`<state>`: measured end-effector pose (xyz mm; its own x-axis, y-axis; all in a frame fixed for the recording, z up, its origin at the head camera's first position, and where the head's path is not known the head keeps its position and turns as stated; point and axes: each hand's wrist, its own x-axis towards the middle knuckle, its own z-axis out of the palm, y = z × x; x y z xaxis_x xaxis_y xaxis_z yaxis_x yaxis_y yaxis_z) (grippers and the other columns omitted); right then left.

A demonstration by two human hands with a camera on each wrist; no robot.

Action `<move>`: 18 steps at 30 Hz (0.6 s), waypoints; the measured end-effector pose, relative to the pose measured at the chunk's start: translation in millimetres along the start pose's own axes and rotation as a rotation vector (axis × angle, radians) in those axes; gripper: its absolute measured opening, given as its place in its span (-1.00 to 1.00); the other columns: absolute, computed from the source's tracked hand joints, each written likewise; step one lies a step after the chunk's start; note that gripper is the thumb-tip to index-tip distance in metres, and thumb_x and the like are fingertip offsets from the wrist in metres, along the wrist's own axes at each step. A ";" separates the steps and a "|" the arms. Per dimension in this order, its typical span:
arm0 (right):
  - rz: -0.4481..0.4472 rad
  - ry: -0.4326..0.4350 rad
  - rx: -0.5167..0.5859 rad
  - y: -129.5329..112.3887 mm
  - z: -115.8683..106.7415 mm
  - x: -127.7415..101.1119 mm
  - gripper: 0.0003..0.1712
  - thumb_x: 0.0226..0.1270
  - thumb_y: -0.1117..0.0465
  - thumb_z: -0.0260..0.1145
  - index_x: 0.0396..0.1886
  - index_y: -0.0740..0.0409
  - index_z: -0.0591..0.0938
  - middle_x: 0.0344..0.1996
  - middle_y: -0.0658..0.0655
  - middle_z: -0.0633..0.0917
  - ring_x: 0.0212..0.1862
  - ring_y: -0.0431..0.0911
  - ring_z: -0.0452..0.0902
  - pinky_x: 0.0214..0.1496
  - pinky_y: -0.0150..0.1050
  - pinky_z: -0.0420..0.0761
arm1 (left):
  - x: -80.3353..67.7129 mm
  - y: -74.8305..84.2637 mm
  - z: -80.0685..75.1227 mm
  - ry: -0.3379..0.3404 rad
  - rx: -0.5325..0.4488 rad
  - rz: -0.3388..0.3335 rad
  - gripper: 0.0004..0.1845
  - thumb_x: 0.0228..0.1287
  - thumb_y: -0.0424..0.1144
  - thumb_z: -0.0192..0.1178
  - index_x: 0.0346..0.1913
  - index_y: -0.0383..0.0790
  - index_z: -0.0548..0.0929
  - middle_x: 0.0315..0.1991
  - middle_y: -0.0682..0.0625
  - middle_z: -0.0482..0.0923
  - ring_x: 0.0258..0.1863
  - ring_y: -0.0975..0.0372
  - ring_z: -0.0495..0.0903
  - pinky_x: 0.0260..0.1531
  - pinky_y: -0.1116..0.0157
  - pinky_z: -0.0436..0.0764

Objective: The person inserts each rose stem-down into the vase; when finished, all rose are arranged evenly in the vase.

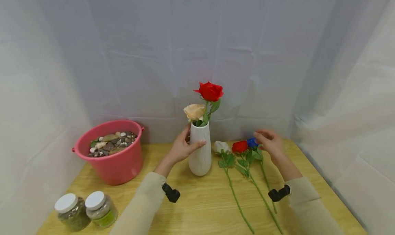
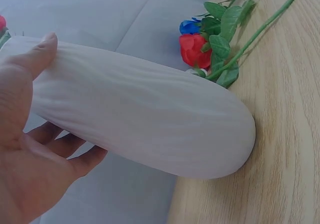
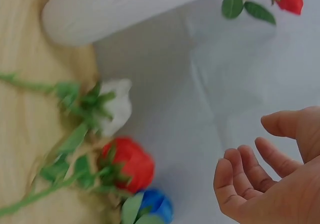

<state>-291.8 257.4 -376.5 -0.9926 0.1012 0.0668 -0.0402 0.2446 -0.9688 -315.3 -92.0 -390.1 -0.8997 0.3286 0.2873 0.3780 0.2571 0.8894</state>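
My left hand (image 1: 181, 146) grips the upper part of a white ribbed vase (image 1: 200, 159), thumb across its front and fingers behind. The vase stands on the table; in the left wrist view its pale side (image 2: 150, 109) fills the middle. A red rose (image 1: 210, 91) and a lower peach rose (image 1: 194, 111) rise from its mouth. My right hand (image 1: 272, 145) hovers over the blue rose (image 1: 251, 143), fingers loosely bent. In the right wrist view that hand (image 3: 270, 171) holds nothing, apart from the blue rose (image 3: 156, 204). Beside it lie another red rose (image 1: 239, 146) and a white rose (image 1: 221, 147).
A pink bucket (image 1: 118, 168) filled with stones and shells stands at the left. Two white-lidded jars (image 1: 75, 216) sit at the front left corner of the wooden table (image 1: 191, 211). Long green stems (image 1: 236, 197) stretch toward the front right. White cloth (image 1: 148, 56) hangs behind and at both sides.
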 end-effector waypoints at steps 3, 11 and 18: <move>0.042 0.002 -0.017 16.2 -9.4 -2.6 -0.39 0.57 0.04 0.32 0.43 0.32 0.52 -0.24 -0.29 0.68 -0.24 -0.37 0.65 -0.13 -0.34 0.73 | 0.4 0.8 -0.3 -0.006 0.001 -0.002 -0.02 0.41 -0.18 0.39 0.72 -0.09 0.03 0.53 -0.27 0.37 0.47 -0.17 0.45 0.39 -0.19 0.51; 0.107 0.002 -0.062 60.1 -28.2 -12.1 -0.38 0.57 0.11 0.32 0.44 0.40 0.48 -0.23 -0.22 0.70 -0.22 -0.31 0.66 -0.13 -0.27 0.77 | 0.4 2.1 -0.2 -0.010 0.009 0.003 -0.03 0.42 -0.19 0.38 0.72 -0.10 0.03 0.54 -0.27 0.35 0.48 -0.16 0.44 0.40 -0.19 0.50; 0.149 -0.008 -0.076 88.8 -37.7 -21.5 -0.33 0.55 0.15 0.35 0.46 0.46 0.44 -0.13 -0.08 0.75 -0.17 -0.25 0.71 -0.06 -0.19 0.81 | 0.8 1.1 -0.3 -0.010 0.007 -0.010 -0.03 0.42 -0.17 0.39 0.72 -0.06 0.03 0.55 -0.24 0.34 0.48 -0.15 0.44 0.40 -0.18 0.50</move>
<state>-269.7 313.3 -455.0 -0.9878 0.1346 -0.0782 0.1158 0.2996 -0.9470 -315.7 -91.8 -388.8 -0.9013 0.3351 0.2744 0.3702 0.2671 0.8897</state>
